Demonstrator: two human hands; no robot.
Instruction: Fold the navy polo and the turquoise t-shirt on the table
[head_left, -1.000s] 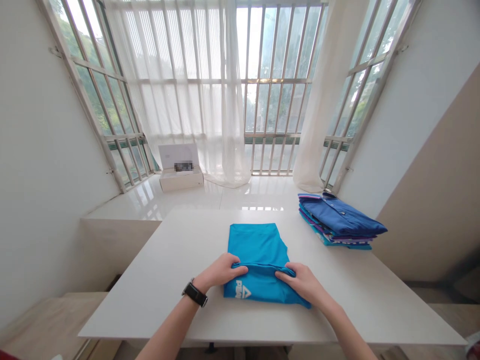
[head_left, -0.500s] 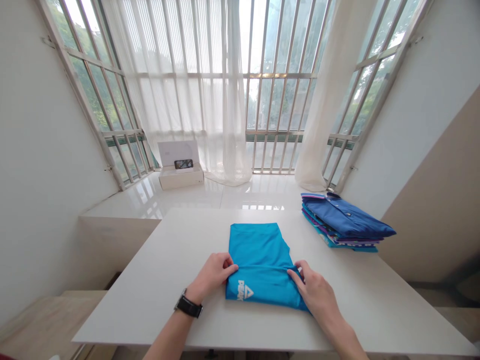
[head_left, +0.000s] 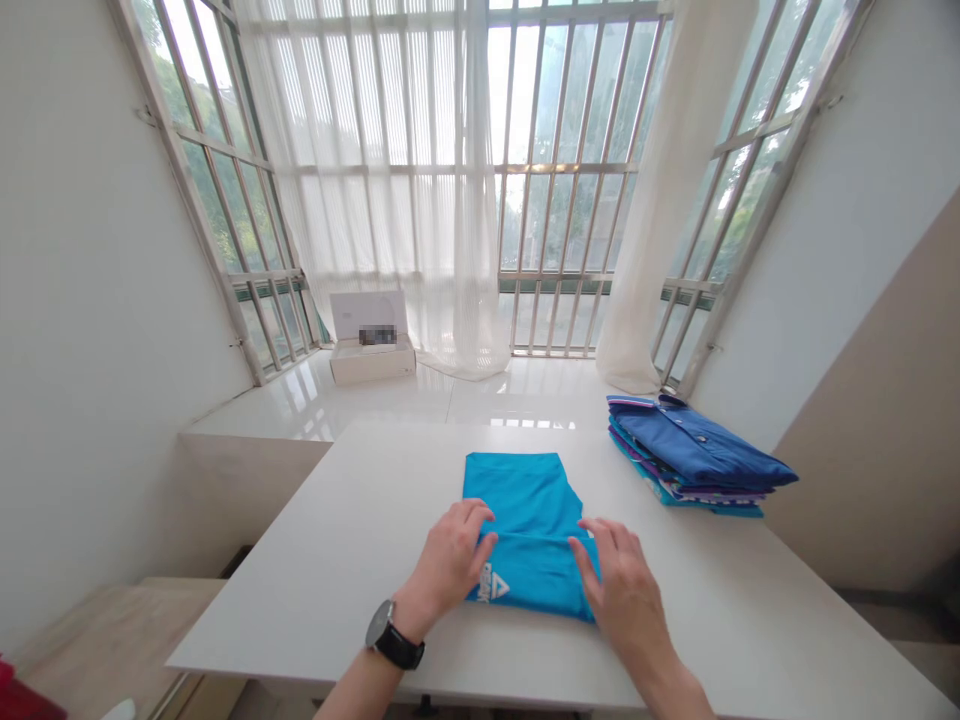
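Note:
A bright blue T-shirt lies partly folded on the white table, a fold line running across its middle and a white logo at its near left. Over its left edge is my left hand, fingers curved and apart, with a dark watch on the wrist. At the opposite edge my right hand has its thumb and fingers spread over the cloth. Neither hand pinches the fabric; whether the fingertips touch it I cannot tell.
A stack of folded clothes, a dark blue shirt on top, sits at the table's right. Behind the white table a white box stands on the window ledge. Sheer curtains hang before the barred window.
Both hands have let go of the shirt's fold and their fingers have spread. My left hand has moved inward over the cloth. The whole view has shifted slightly.

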